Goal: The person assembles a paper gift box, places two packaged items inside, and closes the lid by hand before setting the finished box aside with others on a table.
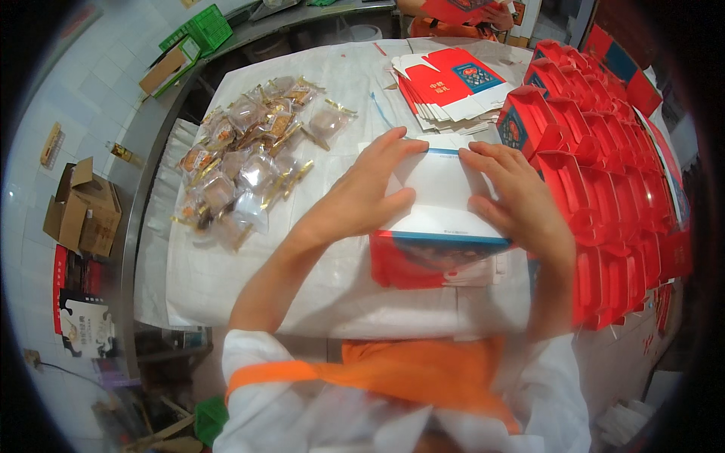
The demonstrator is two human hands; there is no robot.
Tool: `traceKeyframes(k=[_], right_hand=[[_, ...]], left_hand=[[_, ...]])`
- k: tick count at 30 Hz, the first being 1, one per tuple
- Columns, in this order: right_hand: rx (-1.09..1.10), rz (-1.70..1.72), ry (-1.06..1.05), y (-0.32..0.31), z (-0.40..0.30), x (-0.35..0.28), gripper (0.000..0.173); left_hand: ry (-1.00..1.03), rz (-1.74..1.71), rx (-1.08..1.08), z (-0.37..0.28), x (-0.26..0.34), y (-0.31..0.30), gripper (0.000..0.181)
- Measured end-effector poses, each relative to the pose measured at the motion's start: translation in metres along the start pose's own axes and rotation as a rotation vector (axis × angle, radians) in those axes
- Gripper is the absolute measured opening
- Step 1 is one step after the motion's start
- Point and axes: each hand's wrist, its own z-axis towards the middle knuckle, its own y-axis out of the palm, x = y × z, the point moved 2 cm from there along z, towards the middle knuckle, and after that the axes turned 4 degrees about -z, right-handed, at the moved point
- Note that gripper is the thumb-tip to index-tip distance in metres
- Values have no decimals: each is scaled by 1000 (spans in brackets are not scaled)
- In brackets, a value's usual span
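Note:
Between my two hands is a partly folded cardboard gift box [447,189], white inside, with a blue edge and a red-and-blue printed side facing me. My left hand [374,184] holds its left side, thumb against the inside and fingertips at the far edge. On the right side my right hand [512,198] grips it the same way. Under and in front of it lie red flat box blanks [405,272]. A fanned stack of flat red box blanks [447,85] lies beyond my hands. To the left is a pile of individually wrapped pastries [249,147] in clear packets with gold edges.
Rows of formed open red boxes [600,181] are stacked along the right side of the white-covered table [328,300]. A metal counter runs along the tiled wall, with a brown carton [90,209] and a green basket [207,28] there. Across the table, a person handles red cardboard.

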Motion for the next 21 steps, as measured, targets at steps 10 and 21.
traceKeyframes(k=[10,21], right_hand=[[-72,144,-55,-1,3,9,44],[354,1033,249,-10,-40,-13,65]], left_hand=[[-37,-25,83,-2,4,-2,51],[-7,-632,372,-37,25,19,61]])
